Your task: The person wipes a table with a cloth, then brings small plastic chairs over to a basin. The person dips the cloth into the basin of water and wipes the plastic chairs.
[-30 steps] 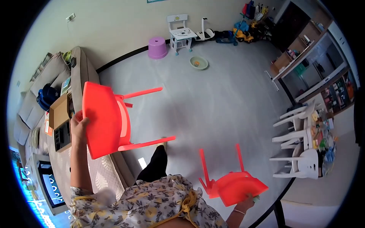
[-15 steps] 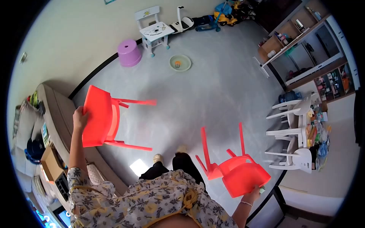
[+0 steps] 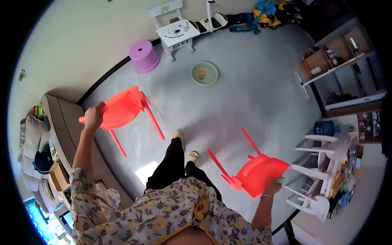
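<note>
My left hand (image 3: 94,117) closes on the left chair (image 3: 122,109), my right hand (image 3: 272,188), lower right, on the right chair (image 3: 256,173); firm grips should steer both clear of the sofa (image 3: 65,128).

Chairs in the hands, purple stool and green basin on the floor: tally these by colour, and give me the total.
Red: 2, the left chair in the left hand and the right chair in the right hand
Purple: 1, the stool
Green: 1, the basin
Total: 4
</note>
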`<action>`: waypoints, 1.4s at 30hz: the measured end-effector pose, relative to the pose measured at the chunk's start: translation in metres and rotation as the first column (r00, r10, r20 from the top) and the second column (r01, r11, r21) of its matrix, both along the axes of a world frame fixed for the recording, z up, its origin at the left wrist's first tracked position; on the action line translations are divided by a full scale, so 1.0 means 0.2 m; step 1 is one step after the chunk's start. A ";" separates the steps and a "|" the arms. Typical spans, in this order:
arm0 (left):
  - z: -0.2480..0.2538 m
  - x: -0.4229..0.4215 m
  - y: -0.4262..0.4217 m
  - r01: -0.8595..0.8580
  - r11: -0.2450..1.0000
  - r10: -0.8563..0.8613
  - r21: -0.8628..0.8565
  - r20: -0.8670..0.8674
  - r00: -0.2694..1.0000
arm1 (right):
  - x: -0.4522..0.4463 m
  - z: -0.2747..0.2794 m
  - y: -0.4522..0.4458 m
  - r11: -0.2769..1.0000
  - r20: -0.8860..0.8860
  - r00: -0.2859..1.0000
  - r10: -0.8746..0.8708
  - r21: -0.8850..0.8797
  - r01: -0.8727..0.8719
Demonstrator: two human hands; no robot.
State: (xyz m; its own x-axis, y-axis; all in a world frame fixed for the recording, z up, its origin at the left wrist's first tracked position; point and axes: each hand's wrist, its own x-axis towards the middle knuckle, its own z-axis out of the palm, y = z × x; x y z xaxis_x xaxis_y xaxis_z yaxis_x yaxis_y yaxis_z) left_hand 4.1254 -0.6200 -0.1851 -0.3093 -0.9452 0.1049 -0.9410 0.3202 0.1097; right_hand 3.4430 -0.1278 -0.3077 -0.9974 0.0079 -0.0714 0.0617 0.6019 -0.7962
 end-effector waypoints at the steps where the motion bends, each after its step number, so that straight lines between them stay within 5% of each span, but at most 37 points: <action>1: -0.05 -0.04 -0.11 0.046 0.999 -0.046 0.019 0.008 0.999 | -0.09 -0.03 -0.10 1.000 0.005 1.000 0.013 0.009 -0.013; 3: -0.12 -0.11 -0.32 0.123 0.991 -0.126 0.060 0.057 0.990 | -0.20 -0.04 -0.26 0.949 -0.147 0.984 0.102 0.310 -0.052; 7: -0.29 -0.42 -0.75 0.186 0.972 -0.187 0.144 -0.002 0.982 | -0.41 -0.08 -0.62 0.939 -0.202 0.963 0.180 0.327 -0.107; 9: -0.30 -0.62 -0.88 0.250 0.955 -0.238 0.161 -0.091 0.967 | -0.59 -0.15 -0.66 0.784 -0.262 0.953 0.155 0.619 0.043; 14: -0.16 -1.32 -1.28 0.476 0.876 -0.450 0.074 -0.225 0.864 | -0.83 -0.10 -1.09 0.769 -0.214 0.963 0.162 0.639 0.012; 18: 0.02 -1.93 -1.58 0.541 0.836 -0.495 0.093 -0.297 0.816 | -1.09 -0.17 -1.48 0.874 -0.334 0.926 0.176 0.486 0.010; 23: -0.11 -2.70 -1.87 0.601 0.783 -0.607 -0.162 -0.408 0.682 | -1.50 -0.49 -1.91 0.799 -0.281 0.901 0.330 0.591 -0.108; 25: -0.22 -3.01 -1.97 0.584 0.797 -0.588 -0.152 -0.413 0.695 | -1.56 -0.52 -2.15 0.742 -0.123 0.922 0.367 0.636 -0.210; 32: -0.92 -4.03 -2.05 0.626 0.772 -0.623 -0.112 -0.330 0.709 | -1.58 -0.90 -2.15 0.532 -0.069 0.770 0.634 0.762 -0.370; 38: -1.60 -4.48 -1.86 0.700 0.709 -0.702 -0.086 -0.182 0.688 | -1.43 -1.13 -2.15 0.371 0.025 0.642 0.766 0.799 -0.474; 42: -1.94 -4.56 -1.55 0.766 0.641 -0.753 0.051 -0.149 0.640 | -1.29 -1.16 -2.18 0.412 0.055 0.638 0.768 0.719 -0.559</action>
State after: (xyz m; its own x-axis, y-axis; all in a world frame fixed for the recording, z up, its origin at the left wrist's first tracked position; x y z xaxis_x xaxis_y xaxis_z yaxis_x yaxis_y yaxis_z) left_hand 3.2124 -0.9301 -0.5728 -0.9160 -0.3880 0.1013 -0.3510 0.8980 0.2653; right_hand 3.1853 -0.5640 -0.5398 -0.6783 -0.7281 -0.0990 -0.7189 0.6855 -0.1153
